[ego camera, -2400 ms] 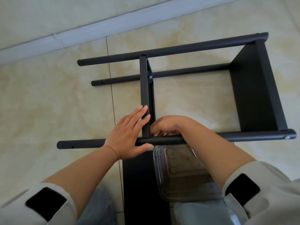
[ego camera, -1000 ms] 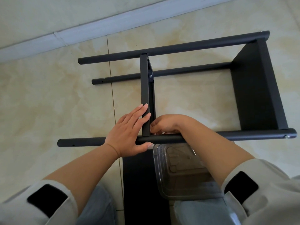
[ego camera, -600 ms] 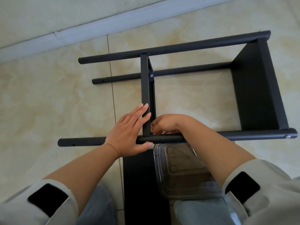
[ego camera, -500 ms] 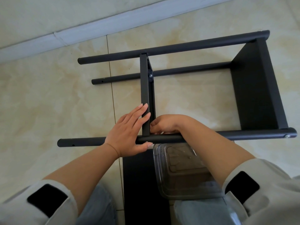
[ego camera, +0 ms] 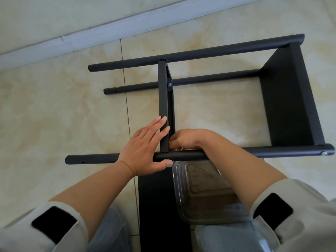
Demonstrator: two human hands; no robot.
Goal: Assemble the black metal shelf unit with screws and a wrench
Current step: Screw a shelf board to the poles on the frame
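Counted: three black round tubes in view, all lying roughly level across the tiled floor. Far tube nearest the white baseboard; middle tube lower and shorter in view; near tube closest to the body, with one silver screw at its right end. Two black shelf panels standing between tubes: narrow panel seen edge-on at centre, wide panel at right. One more silver screw on a bracket beside the narrow panel. One further black panel flat on the floor below the near tube.

One clear plastic container resting on that flat panel, against the right forearm; contents not legible through the plastic.

Left hand: flat and spread, fingers along the narrow panel, thumb under the near tube, pressing rather than clasping. Right hand: curled at the joint of narrow panel and near tube; fingertips hidden, cannot tell what is pinched, if anything.
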